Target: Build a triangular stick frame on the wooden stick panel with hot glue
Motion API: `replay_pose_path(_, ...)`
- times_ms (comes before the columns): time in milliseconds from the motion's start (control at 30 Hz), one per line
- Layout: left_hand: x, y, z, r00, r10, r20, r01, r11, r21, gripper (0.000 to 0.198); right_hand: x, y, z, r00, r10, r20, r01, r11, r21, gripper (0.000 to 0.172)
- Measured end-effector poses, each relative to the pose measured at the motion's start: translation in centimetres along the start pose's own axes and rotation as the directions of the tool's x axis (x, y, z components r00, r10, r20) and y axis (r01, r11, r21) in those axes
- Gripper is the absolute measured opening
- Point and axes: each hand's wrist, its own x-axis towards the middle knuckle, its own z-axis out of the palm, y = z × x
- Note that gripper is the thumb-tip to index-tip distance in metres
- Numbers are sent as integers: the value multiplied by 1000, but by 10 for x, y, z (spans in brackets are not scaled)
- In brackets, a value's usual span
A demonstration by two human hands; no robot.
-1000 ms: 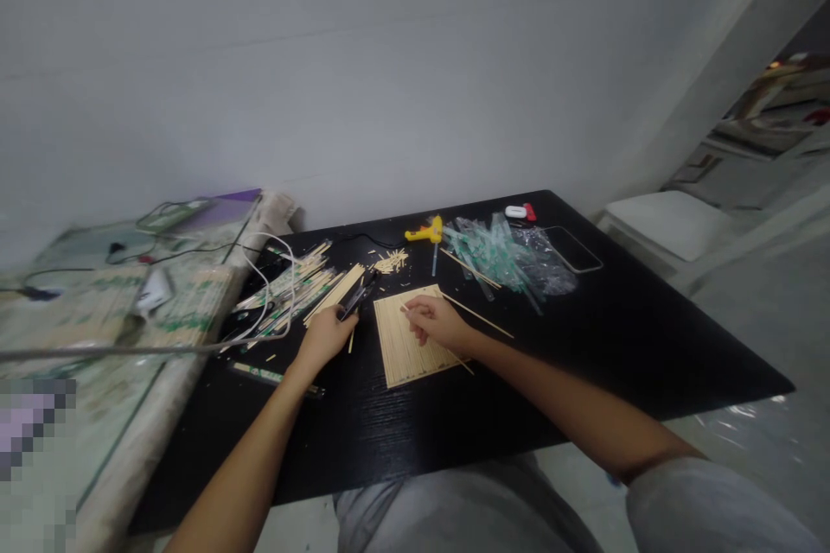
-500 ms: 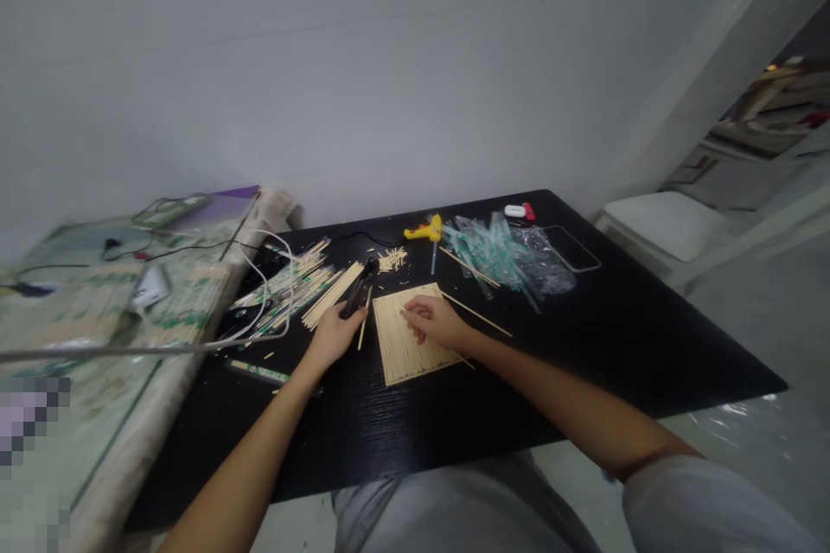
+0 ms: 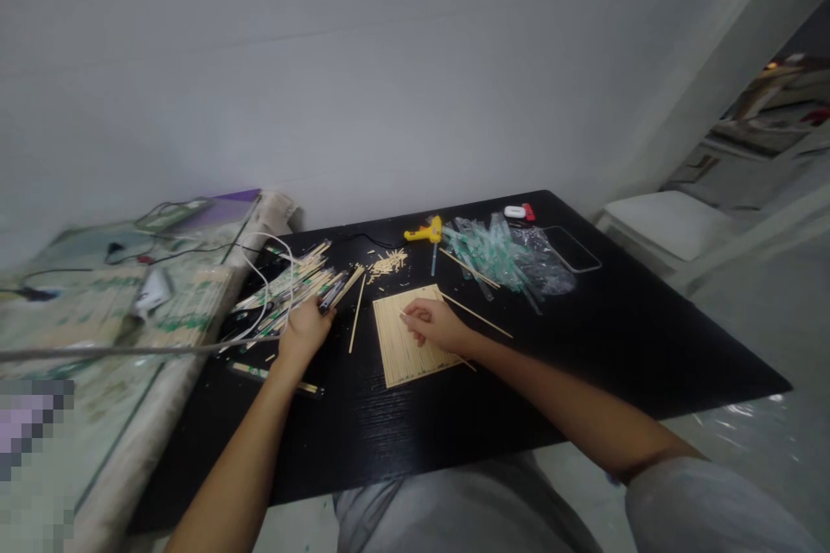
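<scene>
My left hand (image 3: 304, 330) is closed around a dark, slim hand tool (image 3: 332, 289) whose exact kind I cannot make out. It is over the loose and wrapped chopsticks at the left of the black table. Under my right hand (image 3: 433, 324) lies a flat square panel of side-by-side sticks (image 3: 395, 354). The fingers of that hand are curled together above the panel, and whatever they pinch is too small to name. A single loose stick (image 3: 357, 314) lies between the panel and my left hand.
Behind the panel are a pile of short stick pieces (image 3: 387, 263) and a yellow glue gun (image 3: 424, 230). Crumpled plastic wrappers (image 3: 493, 255) spread to the right, near a white case (image 3: 514, 212). A white cable (image 3: 285, 255) loops over the wrapped chopsticks (image 3: 304, 272).
My left hand has moved left with the dark tool, away from the short pieces and towards the chopstick bundles. The loose stick has shifted slightly left. My right hand stays in place.
</scene>
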Motion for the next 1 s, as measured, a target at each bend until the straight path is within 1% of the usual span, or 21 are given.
replay_pose_path(100,2,-1,1,1000,3,19,-4,1000,30,41,0,0,0,1000,1,7,-1,1000,-6,41)
replay_pose_path(267,1,-2,2,1000,-7,2,7,999,37,45,0,1,0,1000,-5,5,5,1000,-4,40)
replay_pose_path(367,3,-4,3,1000,-8,1,8,999,47,44,0,0,0,1000,-13,6,13,1000,-9,40)
replay_pose_path(567,6,-6,4,1000,16,23,-18,998,66,42,1,-1,0,1000,-11,10,11,1000,-25,40)
replay_pose_path(667,5,-6,4,998,42,38,-44,997,61,40,1,0,0,999,-29,-17,28,999,-45,37)
replay_pose_path(733,5,-7,4,997,66,49,-68,997,42,37,1,1,0,997,-54,-56,48,994,-98,33)
replay_pose_path(867,3,-5,7,991,105,85,-102,994,-39,29,2,3,-2,977,-162,-137,119,953,-278,23)
replay_pose_path(933,2,-3,8,987,122,102,-110,988,-109,25,3,5,-3,969,-194,-155,138,939,-316,20)
replay_pose_path(1000,-1,0,7,983,142,117,-115,971,-209,22,5,7,-4,967,-199,-157,142,938,-316,19)
